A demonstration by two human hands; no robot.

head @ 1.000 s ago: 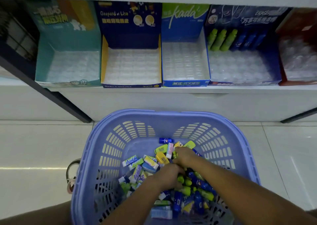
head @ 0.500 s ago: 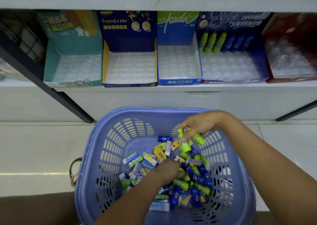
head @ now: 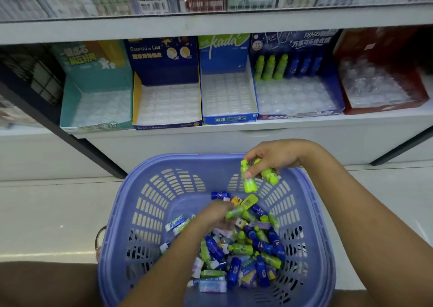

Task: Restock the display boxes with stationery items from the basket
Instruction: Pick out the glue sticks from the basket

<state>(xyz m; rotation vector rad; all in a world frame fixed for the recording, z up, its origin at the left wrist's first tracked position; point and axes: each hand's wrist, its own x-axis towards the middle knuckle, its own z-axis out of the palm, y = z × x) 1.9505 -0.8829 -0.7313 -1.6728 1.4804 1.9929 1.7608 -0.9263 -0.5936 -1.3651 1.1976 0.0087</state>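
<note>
Green bottle erasers [head: 249, 181], two, were pinched in the right hand [head: 274, 159] over the basket [head: 311, 213] far rim, likely sorted by colour for the blue display box [head: 300, 115] holding matching bottles; left hand [head: 214, 215] lay blurred in the pile [head: 246, 255], grip indeterminate.

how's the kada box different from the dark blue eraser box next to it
The kada box is narrower; the eraser box is wider. The kada box's tray is empty, while the eraser box has a back row of green bottles and blue bottles. The kada tray has rectangular pockets, the eraser tray round ones. Both stand side by side on one shelf with clear inserts.
</note>
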